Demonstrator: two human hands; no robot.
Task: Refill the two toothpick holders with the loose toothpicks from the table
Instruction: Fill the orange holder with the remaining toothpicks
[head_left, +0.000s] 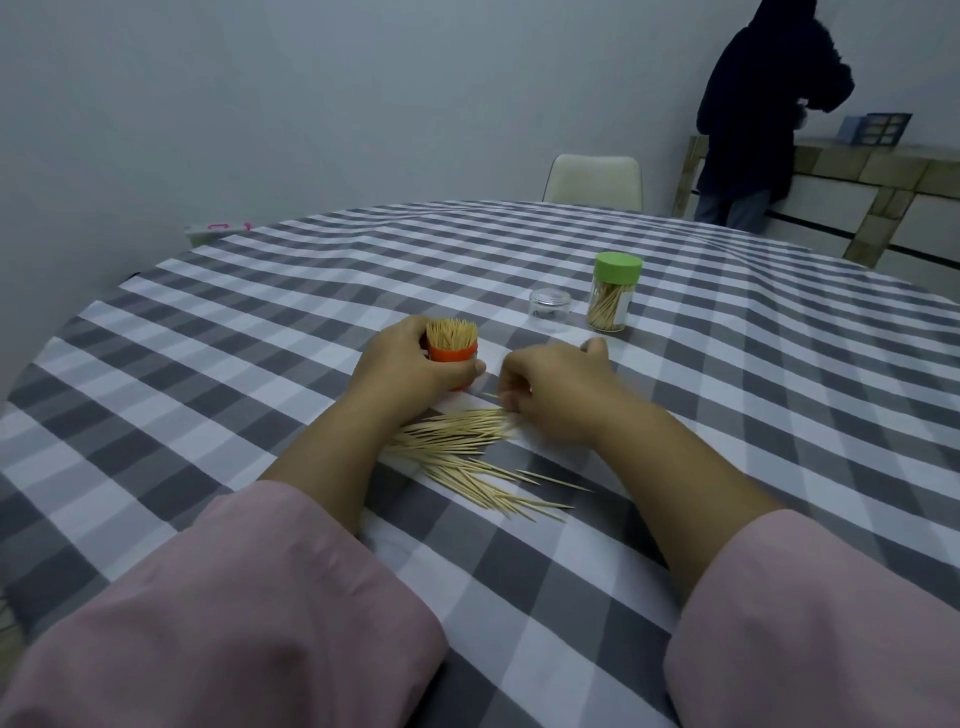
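My left hand grips an orange toothpick holder that stands open on the table, packed with upright toothpicks. Just to its right my right hand lies knuckles up, fingers curled down onto the top end of a pile of loose toothpicks; whether it pinches any is hidden. The pile spreads toward me between my forearms. Farther right stands a clear holder with a green lid, closed and partly filled. A small clear cap sits beside it on the left.
A grey and white checked cloth covers the round table. A cream chair stands at the far edge. A person in dark clothes stands at a tiled counter at the back right.
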